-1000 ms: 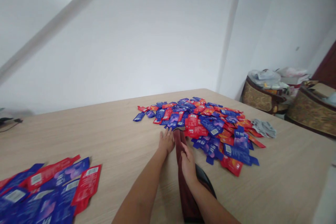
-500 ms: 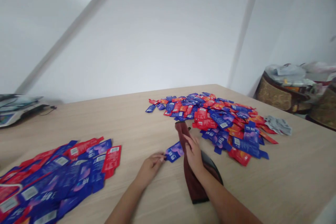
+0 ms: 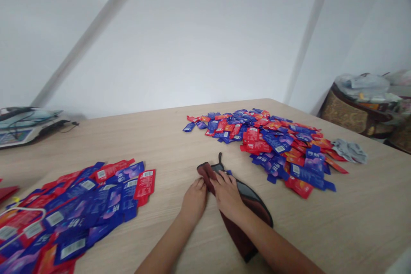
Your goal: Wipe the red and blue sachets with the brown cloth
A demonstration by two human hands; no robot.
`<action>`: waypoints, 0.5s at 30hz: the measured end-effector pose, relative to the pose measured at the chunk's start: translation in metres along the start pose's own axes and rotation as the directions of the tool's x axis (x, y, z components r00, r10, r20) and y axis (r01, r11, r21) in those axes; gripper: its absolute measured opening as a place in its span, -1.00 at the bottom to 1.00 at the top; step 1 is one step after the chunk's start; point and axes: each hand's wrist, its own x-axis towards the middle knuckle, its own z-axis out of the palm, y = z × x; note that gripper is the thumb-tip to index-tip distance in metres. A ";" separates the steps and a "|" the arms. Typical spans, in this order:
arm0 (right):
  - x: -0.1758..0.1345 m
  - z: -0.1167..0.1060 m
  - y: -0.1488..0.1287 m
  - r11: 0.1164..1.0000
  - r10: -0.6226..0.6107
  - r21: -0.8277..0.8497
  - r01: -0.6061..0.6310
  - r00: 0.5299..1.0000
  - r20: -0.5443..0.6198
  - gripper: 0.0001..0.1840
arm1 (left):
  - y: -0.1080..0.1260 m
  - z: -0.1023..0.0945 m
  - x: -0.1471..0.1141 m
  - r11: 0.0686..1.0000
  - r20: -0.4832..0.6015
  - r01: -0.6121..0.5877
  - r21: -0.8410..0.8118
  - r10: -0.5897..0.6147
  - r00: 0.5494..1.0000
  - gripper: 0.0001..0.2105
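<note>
A dark brown fabric piece point(image 3: 234, 233) with black edging, a grey inner side and a small black loop lies folded on the table in front of me. My right hand point(image 3: 228, 196) grips the fold from above, its fingers bent over the cloth. At the upper left edge, my left hand point(image 3: 194, 199) has its fingers closed against the fabric; the fingertips are partly hidden. A small bit of a blue packet point(image 3: 229, 172) shows just past my right fingers, the remainder covered.
To the left lies a heap of flat red and blue packets point(image 3: 109, 201), with a white wire handle point(image 3: 32, 209) over it. A larger packet pile point(image 3: 257, 132) spreads at the back right beside a grey cloth point(image 3: 349, 150). A scale-like device point(image 3: 25, 130) stands far left; chairs point(image 3: 348, 113) hold bags.
My left hand has left the blue packet's edge and come right to the fabric. The fabric's upper end has shifted left, covering most of that packet. The view has turned slightly left.
</note>
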 end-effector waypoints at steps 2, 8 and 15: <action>0.004 -0.004 0.013 0.999 0.042 0.002 -0.042 0.999 -0.010 -0.48 | 0.006 0.001 0.000 0.996 0.009 0.023 0.086 -0.024 1.000 -0.66; 0.011 -0.020 0.063 0.953 0.292 -0.080 -0.294 0.956 -0.036 -0.49 | 0.022 0.005 0.001 0.981 -0.014 0.095 0.169 -0.094 0.995 -0.64; 0.003 -0.025 0.024 0.985 0.113 -0.115 -0.131 0.982 -0.152 -0.44 | 0.025 0.016 -0.005 0.987 -0.205 0.047 0.155 -0.014 0.979 -0.62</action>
